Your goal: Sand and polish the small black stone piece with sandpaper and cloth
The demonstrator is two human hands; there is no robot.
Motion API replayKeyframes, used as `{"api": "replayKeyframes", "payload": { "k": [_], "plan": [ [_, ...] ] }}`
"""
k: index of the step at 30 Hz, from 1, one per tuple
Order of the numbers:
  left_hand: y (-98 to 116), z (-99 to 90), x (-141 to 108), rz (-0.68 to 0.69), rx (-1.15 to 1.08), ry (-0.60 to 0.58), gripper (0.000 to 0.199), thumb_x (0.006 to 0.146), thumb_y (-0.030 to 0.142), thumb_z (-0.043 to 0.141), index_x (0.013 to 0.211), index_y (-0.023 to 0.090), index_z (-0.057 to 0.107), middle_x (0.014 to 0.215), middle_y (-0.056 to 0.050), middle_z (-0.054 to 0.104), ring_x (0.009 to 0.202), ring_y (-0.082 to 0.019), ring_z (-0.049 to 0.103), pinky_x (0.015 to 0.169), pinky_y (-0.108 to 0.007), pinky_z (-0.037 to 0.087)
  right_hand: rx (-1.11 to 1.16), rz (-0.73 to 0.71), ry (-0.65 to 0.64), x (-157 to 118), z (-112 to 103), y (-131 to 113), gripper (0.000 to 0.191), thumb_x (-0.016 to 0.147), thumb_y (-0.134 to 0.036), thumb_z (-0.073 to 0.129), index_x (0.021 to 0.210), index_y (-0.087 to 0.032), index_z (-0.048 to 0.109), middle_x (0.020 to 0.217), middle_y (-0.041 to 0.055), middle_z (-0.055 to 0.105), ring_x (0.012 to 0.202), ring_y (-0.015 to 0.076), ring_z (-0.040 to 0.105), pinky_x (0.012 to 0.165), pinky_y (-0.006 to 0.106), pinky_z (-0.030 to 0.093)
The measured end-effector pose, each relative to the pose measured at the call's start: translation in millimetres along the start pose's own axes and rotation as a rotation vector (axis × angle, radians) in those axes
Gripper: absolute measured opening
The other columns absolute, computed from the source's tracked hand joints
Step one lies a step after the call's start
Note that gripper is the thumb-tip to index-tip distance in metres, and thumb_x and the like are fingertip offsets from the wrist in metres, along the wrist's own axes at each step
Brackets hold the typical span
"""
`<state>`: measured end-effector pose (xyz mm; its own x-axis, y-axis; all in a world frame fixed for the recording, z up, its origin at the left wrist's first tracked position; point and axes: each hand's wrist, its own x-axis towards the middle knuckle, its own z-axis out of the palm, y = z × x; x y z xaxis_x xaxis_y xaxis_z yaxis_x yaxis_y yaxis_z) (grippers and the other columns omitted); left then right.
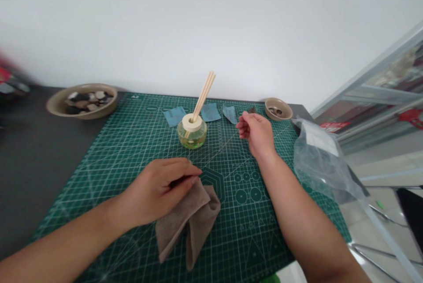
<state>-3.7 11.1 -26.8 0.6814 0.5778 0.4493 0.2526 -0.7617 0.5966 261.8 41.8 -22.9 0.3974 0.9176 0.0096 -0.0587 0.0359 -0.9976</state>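
My left hand is closed on a folded brown cloth, which hangs from the fingers over the green cutting mat. My right hand is raised over the mat's right back part, fingers curled; whether anything is between them is hidden. Beside it lies a small blue packet, and a small dark piece shows just behind it. A glass diffuser bottle with a pale round lid and several wooden sticks stands between and beyond my hands.
A beige bowl of dark and light stones is at the back left. Near the back right stands a smaller bowl. Two more blue packets lie behind the bottle. A clear plastic bag covers the mat's right edge.
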Motion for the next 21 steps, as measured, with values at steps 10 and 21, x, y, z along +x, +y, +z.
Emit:
{"api": "replayKeyframes", "payload": {
  "k": [10,21],
  "plan": [
    [0.8,-4.8,3.0,-0.021,0.031,0.039,0.024,0.098,0.02,0.057,0.075,0.018,0.066,0.059,0.004,0.063,0.052,-0.008,0.059,0.052,-0.019,0.042,-0.384,-0.269,-0.066,-30.7,15.8,-4.3,0.027,0.081,-0.03,0.067,0.058,-0.02,0.058,0.05,-0.0052,0.053,0.05,0.0097,0.045,0.052,0.026,0.034],
    [3.7,-16.1,5.9,-0.092,0.13,0.221,0.039,0.09,0.017,0.061,0.054,0.017,0.046,0.047,0.007,0.04,0.043,-0.005,0.038,0.046,-0.022,0.027,-0.785,-0.621,-0.602,-61.7,34.6,6.3,0.037,0.087,-0.034,0.067,0.058,-0.018,0.052,0.053,-0.0056,0.048,0.052,0.008,0.041,0.056,0.025,0.026]
  ]
}}
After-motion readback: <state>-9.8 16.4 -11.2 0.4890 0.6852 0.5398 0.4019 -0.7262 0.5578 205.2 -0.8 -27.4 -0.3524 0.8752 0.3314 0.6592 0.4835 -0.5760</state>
